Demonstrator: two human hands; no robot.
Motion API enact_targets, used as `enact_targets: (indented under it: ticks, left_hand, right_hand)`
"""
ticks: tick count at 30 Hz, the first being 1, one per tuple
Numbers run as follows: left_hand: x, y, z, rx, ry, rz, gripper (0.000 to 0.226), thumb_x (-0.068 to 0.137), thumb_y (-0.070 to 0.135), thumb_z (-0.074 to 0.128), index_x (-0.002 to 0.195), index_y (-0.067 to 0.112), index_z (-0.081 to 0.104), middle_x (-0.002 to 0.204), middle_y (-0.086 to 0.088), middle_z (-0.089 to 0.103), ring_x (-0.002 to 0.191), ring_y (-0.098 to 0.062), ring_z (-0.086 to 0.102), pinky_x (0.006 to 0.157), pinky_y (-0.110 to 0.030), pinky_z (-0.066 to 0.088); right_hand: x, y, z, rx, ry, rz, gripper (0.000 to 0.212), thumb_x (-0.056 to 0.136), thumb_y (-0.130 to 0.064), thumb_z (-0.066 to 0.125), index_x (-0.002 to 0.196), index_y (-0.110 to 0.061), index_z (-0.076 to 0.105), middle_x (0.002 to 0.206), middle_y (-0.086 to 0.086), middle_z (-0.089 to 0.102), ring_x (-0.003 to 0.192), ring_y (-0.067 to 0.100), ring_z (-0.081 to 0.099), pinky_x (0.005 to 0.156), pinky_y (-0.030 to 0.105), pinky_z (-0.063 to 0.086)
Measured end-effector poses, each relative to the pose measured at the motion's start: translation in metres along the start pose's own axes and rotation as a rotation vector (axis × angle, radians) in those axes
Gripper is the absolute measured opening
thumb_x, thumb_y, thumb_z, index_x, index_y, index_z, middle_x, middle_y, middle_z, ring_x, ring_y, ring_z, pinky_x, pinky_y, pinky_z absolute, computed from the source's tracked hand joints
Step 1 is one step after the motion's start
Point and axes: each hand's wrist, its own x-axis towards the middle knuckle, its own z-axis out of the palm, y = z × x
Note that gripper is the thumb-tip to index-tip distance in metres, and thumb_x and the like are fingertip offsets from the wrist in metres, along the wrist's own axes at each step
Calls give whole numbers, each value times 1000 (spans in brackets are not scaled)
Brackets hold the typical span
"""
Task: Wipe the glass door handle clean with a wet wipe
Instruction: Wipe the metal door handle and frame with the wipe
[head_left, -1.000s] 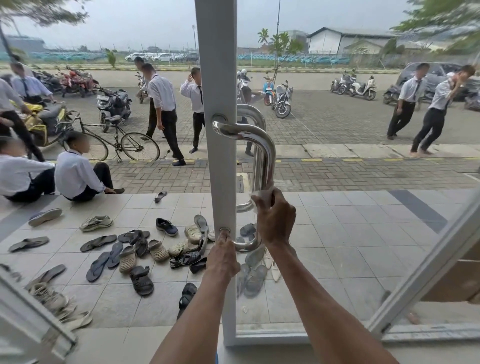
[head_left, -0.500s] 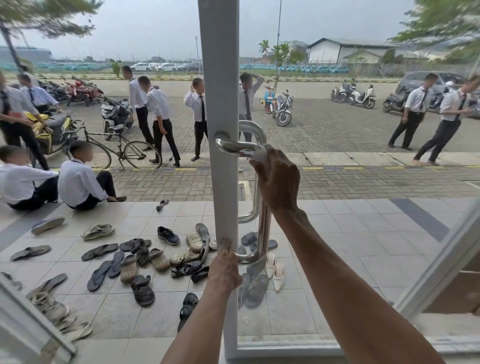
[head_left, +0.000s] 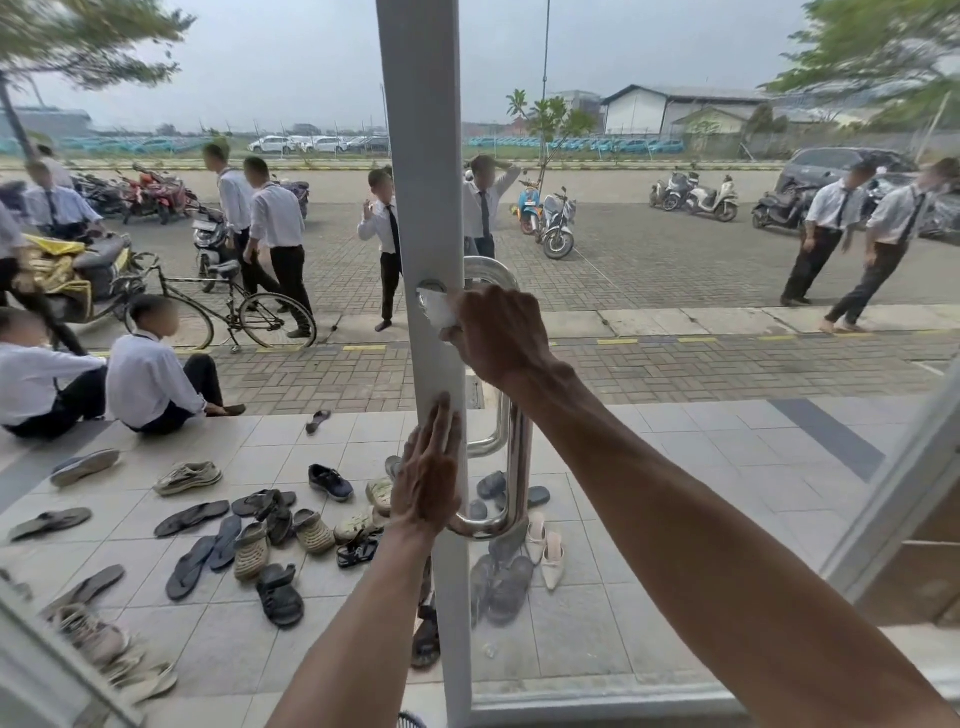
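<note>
A polished steel D-shaped handle is mounted on the white frame of a glass door in the centre. My right hand is closed around a white wet wipe and presses it on the handle's top end where it joins the frame. My left hand lies flat on the frame with its fingers stretched out, just above the handle's lower mount. A matching handle shows through the glass on the outer side.
Beyond the glass, many sandals and shoes lie on a tiled porch. People in white shirts sit and stand outside, with a bicycle and parked motorbikes. Another white door frame slants at the right.
My right hand slid up the handle's bar from its lower part to the top mount with the wipe. My left hand opened and moved up to lie flat on the frame.
</note>
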Motion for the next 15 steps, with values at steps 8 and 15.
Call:
enact_targets:
  ticks: [8, 15]
  left_hand:
    - [6, 2, -9, -28, -23, -46, 95, 64, -3, 73, 150, -1, 32, 159, -17, 25, 146, -30, 30, 115, -38, 37]
    - [3, 0, -11, -10, -49, -53, 126, 57, 2, 85, 157, 4, 7, 166, -8, 1, 149, -25, 22, 115, -31, 36]
  right_hand:
    - [30, -55, -1, -171, -92, 80, 14, 93, -12, 62, 101, -16, 74, 95, 3, 76, 91, 23, 74, 68, 31, 53]
    - [15, -35, -8, -122, -94, 52, 18, 94, -9, 60, 105, -14, 72, 102, 6, 75, 96, 26, 73, 79, 36, 57]
